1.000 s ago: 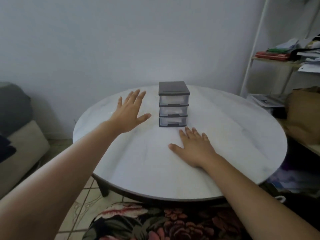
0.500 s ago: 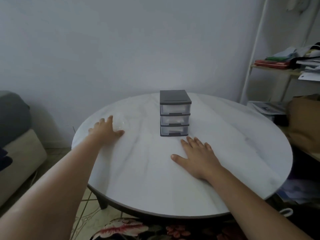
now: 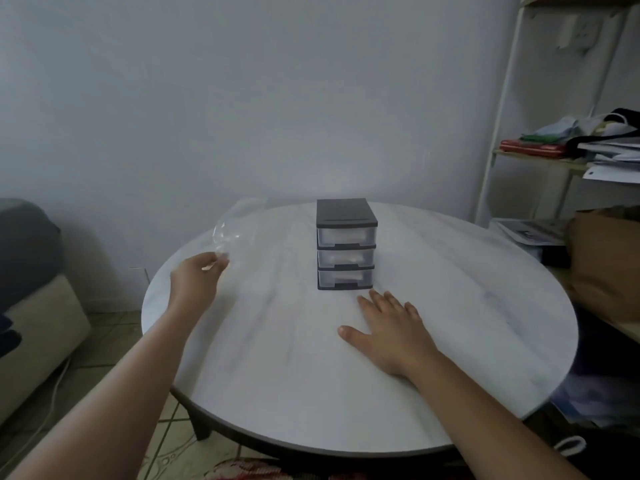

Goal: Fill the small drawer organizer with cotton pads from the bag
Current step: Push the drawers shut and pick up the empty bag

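Observation:
A small drawer organizer (image 3: 345,244) with a dark grey top and three clear drawers, all pushed in, stands at the back middle of the round white table (image 3: 450,341). White contents show faintly through the drawer fronts. My left hand (image 3: 194,283) is near the table's left edge, pinching a clear, see-through plastic bag (image 3: 235,226) that rises up and away from the fingers; it looks empty. My right hand (image 3: 388,329) lies flat on the tabletop just in front of the organizer, fingers spread, holding nothing.
A white shelf unit (image 3: 498,109) with stacked papers and folded cloth stands at the right, with a brown paper bag (image 3: 606,261) beside the table. A beige sofa (image 3: 31,327) sits at the left. The wall is close behind the table.
My left hand went from hovering open beside the organizer to the table's left edge, took hold of the clear bag and lifted it. My right hand stayed flat on the table.

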